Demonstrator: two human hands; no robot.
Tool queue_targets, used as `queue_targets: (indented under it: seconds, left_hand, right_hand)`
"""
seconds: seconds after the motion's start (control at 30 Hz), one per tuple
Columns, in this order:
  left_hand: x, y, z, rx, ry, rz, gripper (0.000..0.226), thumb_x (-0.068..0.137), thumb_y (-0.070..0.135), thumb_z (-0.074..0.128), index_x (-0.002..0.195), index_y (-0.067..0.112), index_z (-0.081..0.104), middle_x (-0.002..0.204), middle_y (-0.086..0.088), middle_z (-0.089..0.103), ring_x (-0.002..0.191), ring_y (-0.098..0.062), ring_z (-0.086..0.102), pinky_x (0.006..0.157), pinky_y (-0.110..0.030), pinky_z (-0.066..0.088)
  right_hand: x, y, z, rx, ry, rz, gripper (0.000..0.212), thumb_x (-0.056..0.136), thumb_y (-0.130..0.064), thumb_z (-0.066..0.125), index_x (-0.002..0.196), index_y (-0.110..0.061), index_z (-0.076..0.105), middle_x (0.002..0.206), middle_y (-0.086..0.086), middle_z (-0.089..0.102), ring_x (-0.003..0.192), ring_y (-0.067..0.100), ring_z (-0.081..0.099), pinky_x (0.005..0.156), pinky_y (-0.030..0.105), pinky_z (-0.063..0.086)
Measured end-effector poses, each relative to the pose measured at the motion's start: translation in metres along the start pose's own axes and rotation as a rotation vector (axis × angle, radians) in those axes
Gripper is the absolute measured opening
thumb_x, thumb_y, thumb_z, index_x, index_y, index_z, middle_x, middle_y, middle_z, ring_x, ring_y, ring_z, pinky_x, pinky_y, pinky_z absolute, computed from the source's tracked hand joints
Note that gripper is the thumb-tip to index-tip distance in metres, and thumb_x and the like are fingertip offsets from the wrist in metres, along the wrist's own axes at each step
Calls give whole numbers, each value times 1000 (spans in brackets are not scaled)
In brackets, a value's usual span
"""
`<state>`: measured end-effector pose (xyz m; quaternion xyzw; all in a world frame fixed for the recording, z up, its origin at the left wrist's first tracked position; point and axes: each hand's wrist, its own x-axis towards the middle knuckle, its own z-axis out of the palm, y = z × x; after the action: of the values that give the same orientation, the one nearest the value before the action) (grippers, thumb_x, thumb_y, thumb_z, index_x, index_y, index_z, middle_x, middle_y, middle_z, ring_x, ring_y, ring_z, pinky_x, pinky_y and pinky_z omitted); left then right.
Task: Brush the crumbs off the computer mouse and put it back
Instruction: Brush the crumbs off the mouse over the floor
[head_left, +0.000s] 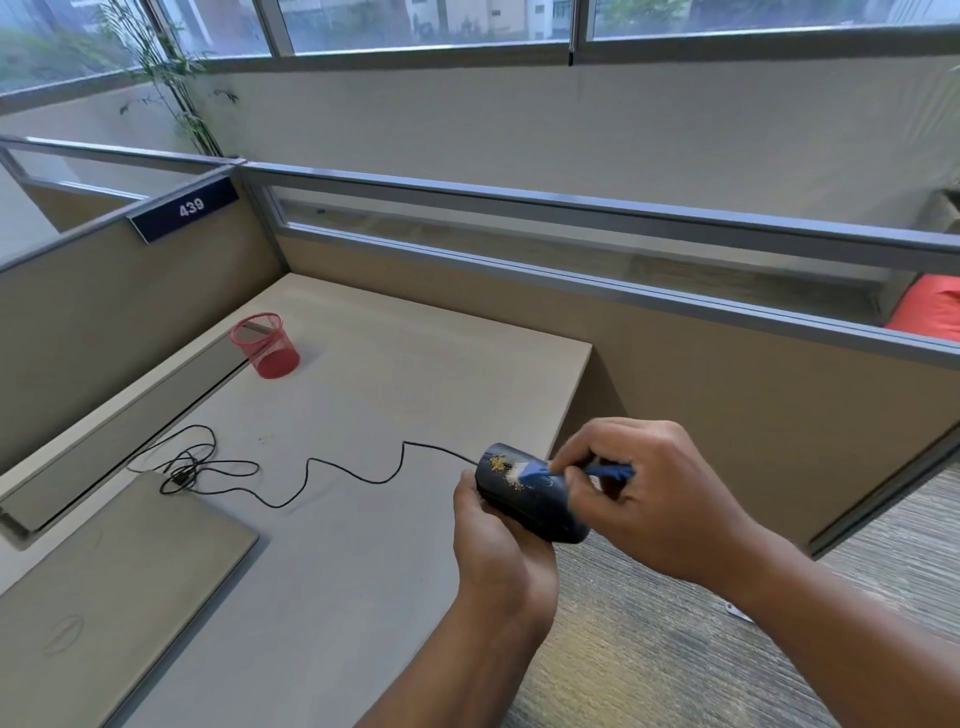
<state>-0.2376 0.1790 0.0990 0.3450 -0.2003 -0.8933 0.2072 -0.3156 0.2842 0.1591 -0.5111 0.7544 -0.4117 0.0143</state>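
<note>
A black wired computer mouse (535, 501) is held above the right edge of the desk (363, 519), gripped from below by my left hand (493, 545). Yellow crumbs (500, 464) lie on its top near the front. My right hand (644, 493) pinches a small blue brush (602, 472) whose white bristles touch the top of the mouse beside the crumbs. The black mouse cable (311, 470) runs left across the desk to a loose coil.
A closed grey laptop (104, 582) lies at the desk's front left. A red mesh pen cup (266, 345) stands near the back. Beige partition walls enclose the desk at back and left. Carpeted floor (675, 649) lies to the right.
</note>
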Motion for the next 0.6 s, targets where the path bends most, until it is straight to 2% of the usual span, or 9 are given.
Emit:
queue_targets:
  seconds: [0.03, 0.07, 0.17, 0.2, 0.27, 0.33, 0.43, 0.53, 0.6]
  left_hand:
    - [0, 0, 0, 5, 0, -6, 62, 101, 49, 21, 122, 4, 58, 98, -20, 68, 88, -27, 65, 72, -36, 55]
    - [0, 0, 0, 6, 8, -6, 62, 101, 49, 21, 122, 3, 58, 100, -21, 68, 90, -28, 64, 75, -37, 54]
    - [1, 3, 2, -15, 61, 11, 58, 101, 48, 24, 121, 6, 58, 117, -23, 63, 107, -31, 59, 102, -44, 43]
    - [2, 4, 2, -20, 80, 27, 56, 101, 48, 25, 121, 7, 59, 120, -22, 62, 109, -31, 57, 106, -45, 40]
    - [4, 6, 1, -26, 97, 44, 56, 101, 47, 26, 125, 7, 57, 121, -21, 60, 107, -29, 55, 105, -44, 39]
    - [4, 6, 1, -34, 97, 40, 57, 101, 47, 25, 126, 6, 56, 124, -23, 61, 111, -31, 57, 103, -42, 41]
    - [5, 5, 2, -28, 82, 24, 60, 101, 50, 24, 125, 6, 57, 126, -26, 61, 120, -35, 56, 108, -46, 39]
    - [7, 7, 4, -29, 74, 46, 57, 101, 50, 25, 117, 7, 60, 113, -20, 64, 107, -30, 59, 104, -43, 40]
    - [10, 9, 4, -29, 79, 71, 52, 100, 48, 28, 111, 10, 61, 108, -17, 63, 102, -27, 56, 101, -42, 40]
  right_hand:
    - [2, 1, 2, -13, -21, 4, 13, 79, -22, 60, 79, -20, 73, 75, -15, 70, 67, 7, 66, 57, 26, 55]
    - [1, 4, 2, -25, -40, 12, 13, 78, -22, 60, 77, -21, 72, 74, -15, 70, 66, 8, 66, 58, 28, 55]
    - [-10, 16, -9, -60, -48, 36, 13, 73, -28, 57, 68, -26, 69, 61, -21, 62, 56, 9, 60, 50, 19, 46]
    - [-14, 19, -14, -63, -34, 50, 14, 72, -29, 56, 66, -27, 68, 57, -21, 60, 51, 9, 57, 47, 16, 42]
    - [-16, 22, -20, -16, 0, 77, 15, 73, -31, 56, 66, -28, 69, 62, -19, 64, 43, 11, 52, 40, 16, 38]
    - [-11, 21, -18, 44, 23, 70, 14, 76, -28, 59, 71, -27, 72, 65, -14, 68, 41, 13, 53, 38, 18, 40]
    - [-5, 16, -6, 45, 7, 25, 12, 79, -19, 64, 77, -24, 74, 65, -15, 69, 55, 11, 65, 48, 17, 49]
    - [-13, 19, -5, 17, -42, 40, 12, 77, -18, 63, 73, -24, 72, 63, -19, 66, 58, 9, 64, 51, 17, 48]
    - [-20, 24, -10, 5, -25, 78, 12, 75, -23, 60, 68, -26, 70, 59, -13, 64, 49, 13, 58, 44, 26, 46]
